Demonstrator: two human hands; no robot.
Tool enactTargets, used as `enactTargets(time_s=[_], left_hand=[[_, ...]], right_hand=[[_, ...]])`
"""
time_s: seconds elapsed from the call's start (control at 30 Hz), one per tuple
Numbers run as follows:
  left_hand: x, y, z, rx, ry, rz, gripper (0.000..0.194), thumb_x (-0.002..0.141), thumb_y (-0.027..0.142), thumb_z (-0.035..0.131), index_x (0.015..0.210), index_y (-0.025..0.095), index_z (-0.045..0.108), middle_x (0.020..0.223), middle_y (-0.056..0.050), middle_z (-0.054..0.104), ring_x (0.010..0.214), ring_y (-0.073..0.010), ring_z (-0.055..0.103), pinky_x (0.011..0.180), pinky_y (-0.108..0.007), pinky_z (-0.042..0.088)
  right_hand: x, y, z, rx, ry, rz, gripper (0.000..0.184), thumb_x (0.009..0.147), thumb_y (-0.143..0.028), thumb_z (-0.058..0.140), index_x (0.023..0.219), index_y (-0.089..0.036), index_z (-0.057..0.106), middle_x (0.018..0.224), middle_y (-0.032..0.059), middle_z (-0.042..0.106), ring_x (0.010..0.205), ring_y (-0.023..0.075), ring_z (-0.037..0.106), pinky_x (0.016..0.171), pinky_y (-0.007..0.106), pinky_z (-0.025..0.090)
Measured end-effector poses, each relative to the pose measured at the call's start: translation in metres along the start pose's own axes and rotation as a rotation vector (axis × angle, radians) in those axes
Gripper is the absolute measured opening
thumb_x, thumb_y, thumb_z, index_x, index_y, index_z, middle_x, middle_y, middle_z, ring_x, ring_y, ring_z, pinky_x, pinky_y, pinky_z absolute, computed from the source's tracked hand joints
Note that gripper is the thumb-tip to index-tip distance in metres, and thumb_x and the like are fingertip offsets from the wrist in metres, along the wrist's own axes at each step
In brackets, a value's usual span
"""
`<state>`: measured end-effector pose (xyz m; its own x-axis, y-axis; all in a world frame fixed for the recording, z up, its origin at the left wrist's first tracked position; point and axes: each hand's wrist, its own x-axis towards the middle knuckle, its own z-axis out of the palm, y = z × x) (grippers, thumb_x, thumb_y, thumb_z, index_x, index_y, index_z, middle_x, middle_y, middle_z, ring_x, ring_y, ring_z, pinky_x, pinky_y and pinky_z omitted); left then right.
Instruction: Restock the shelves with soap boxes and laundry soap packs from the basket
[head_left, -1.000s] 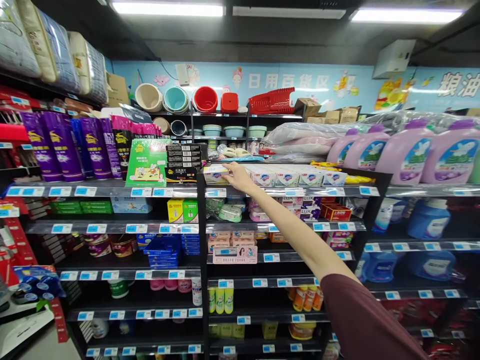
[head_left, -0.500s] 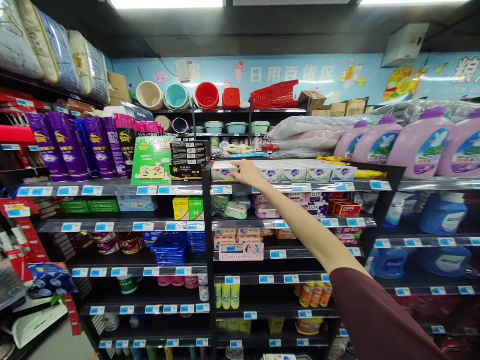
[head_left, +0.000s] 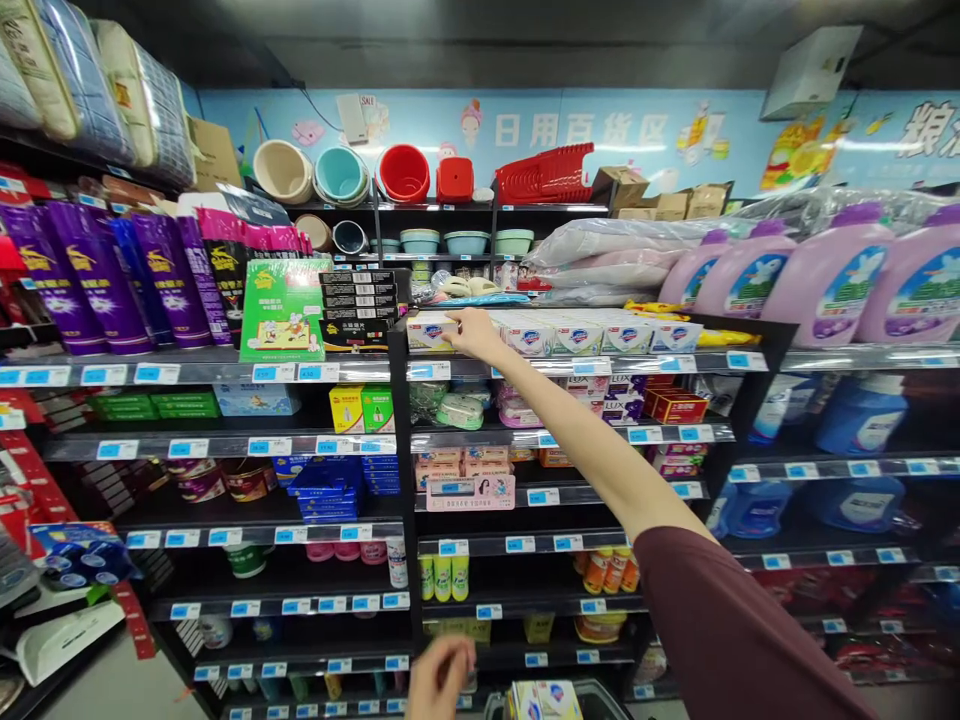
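Note:
My right hand [head_left: 474, 334] reaches up to the top shelf, its fingers closed on a boxed bar of soap [head_left: 429, 334] at the left end of a row. Just right of the hand, more white soap boxes [head_left: 577, 337] stand side by side along the shelf front. My left hand [head_left: 441, 678] is low at the bottom edge, smeared by motion, its fingers bent and their grip unclear. Close to its right, soap boxes [head_left: 541, 700] of the same kind lie in a dark basket [head_left: 600, 700], partly cut off by the frame.
A black divider [head_left: 399, 400] separates the soap from a green box [head_left: 283, 310] and purple spray cans [head_left: 97, 275] on the left. Large purple detergent bottles [head_left: 840, 275] stand at right. Plastic-wrapped bedding [head_left: 607, 255] lies behind the soap. Lower shelves project below my right arm.
My left hand has come into view at the bottom, and the basket with soap boxes shows more. The view has shifted slightly. My right hand stays at the same soap box.

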<state>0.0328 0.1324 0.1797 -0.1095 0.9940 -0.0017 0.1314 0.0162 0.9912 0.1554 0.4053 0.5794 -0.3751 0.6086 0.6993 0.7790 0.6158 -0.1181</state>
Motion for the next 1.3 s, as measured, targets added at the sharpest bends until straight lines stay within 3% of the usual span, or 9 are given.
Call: enactTargets(time_s=[0.03,0.1,0.23,0.37,0.47,0.63,1.07,1.3], left_hand=[[0.013,0.024,-0.002,0.044,-0.060,0.170,0.033,0.088,0.052,0.065,0.077,0.022,0.074,0.082,-0.005,0.072,0.085,-0.0258,0.068,0.080,-0.036,0.055],[0.044,0.087,-0.010,0.111,-0.001,0.444,0.027,0.094,0.043,0.057,0.088,0.024,0.074,0.092,-0.006,0.073,0.091,-0.0249,0.068,0.084,-0.036,0.053],[0.112,0.223,-0.030,0.172,0.325,0.852,0.020,0.096,0.032,0.055,0.105,0.022,0.070,0.106,-0.007,0.072,0.100,-0.0218,0.067,0.089,-0.034,0.053],[0.166,0.320,-0.051,0.516,0.575,1.055,0.028,0.096,0.020,0.052,0.120,0.019,0.066,0.119,-0.012,0.065,0.110,-0.0241,0.061,0.093,-0.037,0.053],[0.198,0.359,-0.069,0.885,0.574,1.081,0.036,0.091,0.013,0.055,0.126,0.016,0.065,0.125,-0.015,0.063,0.120,-0.0299,0.052,0.103,-0.043,0.046],[0.233,0.377,-0.088,1.236,0.415,1.029,0.040,0.085,0.005,0.055,0.121,0.015,0.068,0.119,-0.014,0.066,0.113,-0.0310,0.053,0.097,-0.043,0.047],[0.249,0.381,-0.078,1.253,0.459,1.014,0.036,0.085,0.002,0.049,0.113,0.016,0.066,0.113,-0.014,0.064,0.109,-0.0316,0.052,0.090,-0.042,0.045],[0.247,0.383,-0.078,1.289,0.437,0.981,0.025,0.082,0.006,0.055,0.100,0.014,0.070,0.105,-0.013,0.069,0.101,-0.0285,0.058,0.087,-0.039,0.044]], right_hand=[[0.000,0.001,0.001,0.002,0.000,0.005,0.045,0.088,-0.031,0.068,0.127,-0.009,0.069,0.108,0.0147,0.074,0.104,0.0299,0.065,0.096,0.038,0.046],[0.001,0.002,0.002,-0.002,0.000,0.012,0.046,0.088,-0.031,0.068,0.128,-0.008,0.068,0.113,0.0161,0.072,0.106,0.0307,0.063,0.097,0.039,0.045],[0.002,0.002,0.004,-0.030,-0.031,0.007,0.046,0.090,-0.031,0.066,0.130,-0.008,0.065,0.121,0.0190,0.067,0.113,0.0320,0.059,0.102,0.042,0.042],[0.002,0.001,0.005,-0.048,-0.066,0.002,0.043,0.093,-0.031,0.063,0.129,-0.010,0.063,0.122,0.0197,0.064,0.116,0.0324,0.057,0.103,0.043,0.043],[0.004,0.002,0.006,-0.041,-0.069,-0.017,0.041,0.093,-0.032,0.063,0.128,-0.010,0.063,0.122,0.0199,0.062,0.117,0.0324,0.055,0.102,0.043,0.044],[0.008,0.008,0.011,-0.022,-0.083,-0.016,0.040,0.092,-0.032,0.064,0.125,-0.009,0.064,0.121,0.0198,0.060,0.115,0.0330,0.055,0.102,0.044,0.044],[0.019,0.032,0.036,0.063,0.003,-0.093,0.043,0.091,-0.031,0.067,0.127,-0.008,0.060,0.121,0.0207,0.056,0.115,0.0352,0.054,0.105,0.051,0.043],[0.001,0.017,0.019,0.033,-0.054,-0.099,0.031,0.090,-0.025,0.071,0.115,-0.006,0.065,0.129,0.0215,0.052,0.116,0.0352,0.057,0.105,0.049,0.044]])
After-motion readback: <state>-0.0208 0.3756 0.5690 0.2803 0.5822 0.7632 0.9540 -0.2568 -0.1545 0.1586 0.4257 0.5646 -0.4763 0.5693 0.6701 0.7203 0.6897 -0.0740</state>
